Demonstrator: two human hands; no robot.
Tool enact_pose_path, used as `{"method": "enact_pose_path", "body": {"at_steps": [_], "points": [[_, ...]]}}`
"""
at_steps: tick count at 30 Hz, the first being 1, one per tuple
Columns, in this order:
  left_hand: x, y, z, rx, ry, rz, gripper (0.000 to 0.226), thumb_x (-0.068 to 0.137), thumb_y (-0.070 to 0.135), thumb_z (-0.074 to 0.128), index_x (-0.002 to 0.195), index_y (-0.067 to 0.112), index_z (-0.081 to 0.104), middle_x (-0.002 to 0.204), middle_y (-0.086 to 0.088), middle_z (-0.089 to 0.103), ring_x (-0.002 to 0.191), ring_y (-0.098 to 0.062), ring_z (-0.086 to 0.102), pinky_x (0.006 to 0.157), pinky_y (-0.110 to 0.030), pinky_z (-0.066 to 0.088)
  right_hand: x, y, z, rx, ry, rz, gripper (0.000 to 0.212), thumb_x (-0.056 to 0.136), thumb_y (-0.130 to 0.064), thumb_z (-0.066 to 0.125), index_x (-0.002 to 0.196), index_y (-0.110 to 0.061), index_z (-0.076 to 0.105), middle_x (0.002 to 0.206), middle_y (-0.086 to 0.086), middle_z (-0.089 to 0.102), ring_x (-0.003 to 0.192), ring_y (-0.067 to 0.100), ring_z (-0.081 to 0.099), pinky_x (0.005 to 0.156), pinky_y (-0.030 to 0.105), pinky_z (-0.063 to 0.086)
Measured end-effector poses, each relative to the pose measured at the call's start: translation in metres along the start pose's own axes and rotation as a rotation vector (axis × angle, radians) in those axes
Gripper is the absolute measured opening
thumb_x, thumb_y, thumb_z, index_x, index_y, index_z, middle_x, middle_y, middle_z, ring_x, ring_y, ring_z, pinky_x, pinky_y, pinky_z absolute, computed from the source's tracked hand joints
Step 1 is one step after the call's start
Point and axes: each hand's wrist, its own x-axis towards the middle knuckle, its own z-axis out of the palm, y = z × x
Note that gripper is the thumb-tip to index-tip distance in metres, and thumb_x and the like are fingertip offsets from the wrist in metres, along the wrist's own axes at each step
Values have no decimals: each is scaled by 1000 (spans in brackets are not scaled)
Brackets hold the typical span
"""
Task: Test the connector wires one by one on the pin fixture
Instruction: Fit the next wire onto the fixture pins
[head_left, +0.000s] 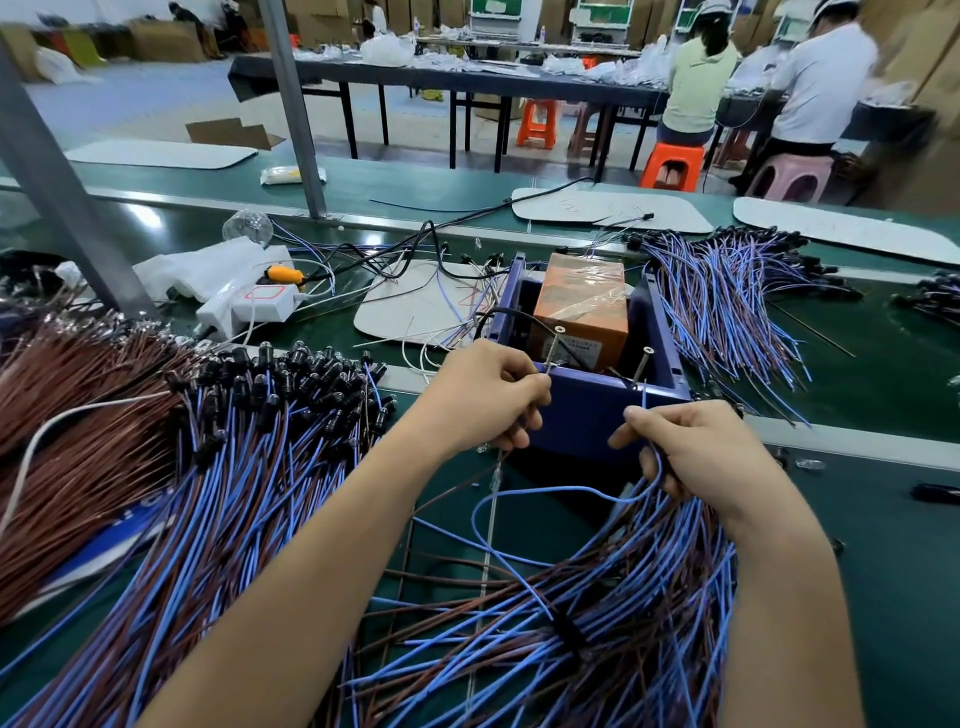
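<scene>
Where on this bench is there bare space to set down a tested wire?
Bare green belt lies right of the blue bin, between the fanned wires and the rail. The far belt between white mats is also free. Left of and before the bin, wire piles crowd everything.

Factory floor — conveyor belt (857, 364), wire bundles (234, 493)

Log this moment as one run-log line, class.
left hand: pinches wire end at left screw pin | right hand: pinches blue wire by right screw pin, holds wire bundle | fixture: blue box
</scene>
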Motion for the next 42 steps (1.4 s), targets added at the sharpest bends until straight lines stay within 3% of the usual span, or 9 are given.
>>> {"method": "enact_pose_path", "body": {"at_steps": [7, 13, 28, 30, 32, 36, 39, 42], "points": [[0, 0, -1, 12, 5, 8, 25, 94, 14, 54, 73, 8, 65, 58, -6, 65, 41, -14, 58, 42, -20, 46, 1, 1, 0, -41, -6, -17, 38, 98, -29, 53, 70, -14, 74, 39, -3, 46, 34, 8, 32, 42, 20, 31], [1, -3, -1, 3, 5, -10, 25, 95, 15, 55, 74, 9, 65, 60, -7, 65, 40, -12, 57, 42, -20, 46, 2, 1, 0, -31, -17, 6, 35, 97, -27, 55, 71, -13, 75, 38, -1, 39, 33, 7, 28, 33, 12, 24], [-4, 2, -5, 25, -20, 8, 22, 95, 16, 55, 78, 6, 66, 64, -9, 66, 43, -14, 57, 47, -26, 50, -3, -1, -4, -46, -13, -19, 36, 97, -28, 54, 72, -14, 76, 41, 0, 40, 39, 10, 30, 41, 15, 28], [-8, 8, -7, 7, -37, 50, 18, 94, 14, 57, 83, 4, 67, 65, -7, 66, 44, -14, 57, 48, -26, 50, -8, -6, -7, 21, -2, -32, 36, 97, -27, 55, 72, -13, 75, 42, 0, 43, 37, 11, 31, 37, 15, 28], [-13, 16, -8, -73, -84, 130, 11, 93, 10, 59, 85, 5, 66, 67, -5, 67, 49, -14, 58, 50, -24, 51, -16, -17, -8, 238, 6, -56, 31, 93, -27, 57, 73, -12, 74, 47, 3, 52, 35, 11, 42, 35, 16, 35], [-25, 29, -5, -172, -222, 270, 6, 90, 7, 61, 86, 7, 66, 81, -5, 69, 63, -8, 57, 60, -20, 50, -30, -36, -8, 678, -62, -217, 28, 78, -28, 56, 83, -3, 67, 58, -2, 62, 53, 17, 68, 52, 21, 56], [-28, 32, -4, -226, -238, 302, 12, 90, 8, 60, 80, 15, 63, 85, -8, 69, 59, -6, 52, 56, -19, 42, -34, -41, -5, 705, -70, -313, 28, 79, -28, 54, 87, -3, 66, 54, -2, 58, 56, 14, 68, 59, 21, 57], [-27, 32, -3, -315, -208, 288, 10, 90, 4, 59, 83, 11, 63, 76, -3, 70, 53, -8, 47, 50, -17, 41, -34, -41, 1, 564, -16, -379, 25, 79, -34, 56, 86, -15, 70, 58, -1, 64, 60, 11, 64, 54, 18, 51]]}}
